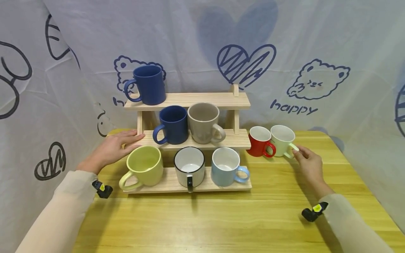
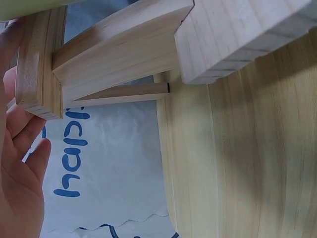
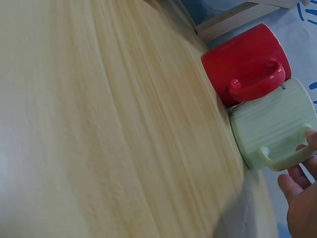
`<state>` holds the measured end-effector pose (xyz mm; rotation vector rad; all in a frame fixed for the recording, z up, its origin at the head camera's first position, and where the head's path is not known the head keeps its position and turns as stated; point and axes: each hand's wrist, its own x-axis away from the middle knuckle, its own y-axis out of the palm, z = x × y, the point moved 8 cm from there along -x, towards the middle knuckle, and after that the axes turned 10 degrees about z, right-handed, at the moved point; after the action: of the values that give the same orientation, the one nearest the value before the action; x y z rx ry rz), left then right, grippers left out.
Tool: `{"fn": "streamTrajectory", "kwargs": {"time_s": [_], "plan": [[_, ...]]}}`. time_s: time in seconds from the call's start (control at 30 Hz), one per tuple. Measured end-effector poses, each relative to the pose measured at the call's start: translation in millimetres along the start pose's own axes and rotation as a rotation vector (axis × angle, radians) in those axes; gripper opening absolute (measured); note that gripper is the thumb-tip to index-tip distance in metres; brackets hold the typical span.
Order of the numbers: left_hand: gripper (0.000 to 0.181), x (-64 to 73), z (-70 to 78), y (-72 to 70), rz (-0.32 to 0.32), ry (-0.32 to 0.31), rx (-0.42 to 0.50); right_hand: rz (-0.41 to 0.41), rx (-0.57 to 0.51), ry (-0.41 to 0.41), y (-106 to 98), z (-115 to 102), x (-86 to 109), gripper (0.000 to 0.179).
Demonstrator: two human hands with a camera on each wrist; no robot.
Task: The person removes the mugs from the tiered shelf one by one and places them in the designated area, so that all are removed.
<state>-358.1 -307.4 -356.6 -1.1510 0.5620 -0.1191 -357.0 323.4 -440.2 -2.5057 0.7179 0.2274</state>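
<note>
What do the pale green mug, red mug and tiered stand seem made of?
Pale green mug: probably glazed ceramic, soft sheen and faint ribbing. Red mug: likely glazed ceramic, glossy with bright highlights. Tiered stand: wood, matte, seemingly unpainted; visible grain.

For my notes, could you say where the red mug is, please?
In the head view, the red mug stands on the table right of the rack, beside the pale green mug.

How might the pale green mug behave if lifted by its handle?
The pale green mug should probably stay stiff, as it looks like hard ceramic. With its handle on one side, it may tilt when lifted. Standing close beside the red mug, it could knock it and perhaps chip.
</note>
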Motion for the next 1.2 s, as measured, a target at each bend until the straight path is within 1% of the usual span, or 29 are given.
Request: {"fn": "streamTrajectory", "kwargs": {"time_s": [0.07, 0.2, 0.47, 0.7, 0.8, 1.0, 1.2], "plan": [[0.048, -0.1, 0.0, -0.1, 0.001, 0.000, -0.001, -0.013, 0.058, -0.036, -1.1, -3.8, -0.4, 0.050], [0.048, -0.1, 0.3, -0.5, 0.006, 0.002, -0.004, -0.032, 0.120, -0.097, -3.7, -13.4, -4.1, 0.057], [0.049, -0.7, 1.2, -1.4, 0.010, 0.006, -0.011, -0.041, 0.171, -0.207, -8.6, -35.1, -11.7, 0.057], [0.048, 0.1, 1.9, -1.8, 0.010, 0.000, -0.001, -0.054, 0.156, -0.297, -8.8, -57.9, -13.2, 0.055], [0.048, -0.2, 1.6, -1.0, 0.015, 0.003, -0.003, -0.067, 0.178, -0.334, -7.1, -66.7, -12.9, 0.055], [0.048, -0.3, 1.3, -0.3, 0.012, 0.001, -0.006, -0.105, 0.226, -0.375, -3.2, -86.2, -11.6, 0.057], [0.048, -0.2, 1.8, -0.8, 0.006, -0.008, -0.005, -0.148, 0.245, -0.383, 1.1, -104.6, -10.3, 0.060]]}}
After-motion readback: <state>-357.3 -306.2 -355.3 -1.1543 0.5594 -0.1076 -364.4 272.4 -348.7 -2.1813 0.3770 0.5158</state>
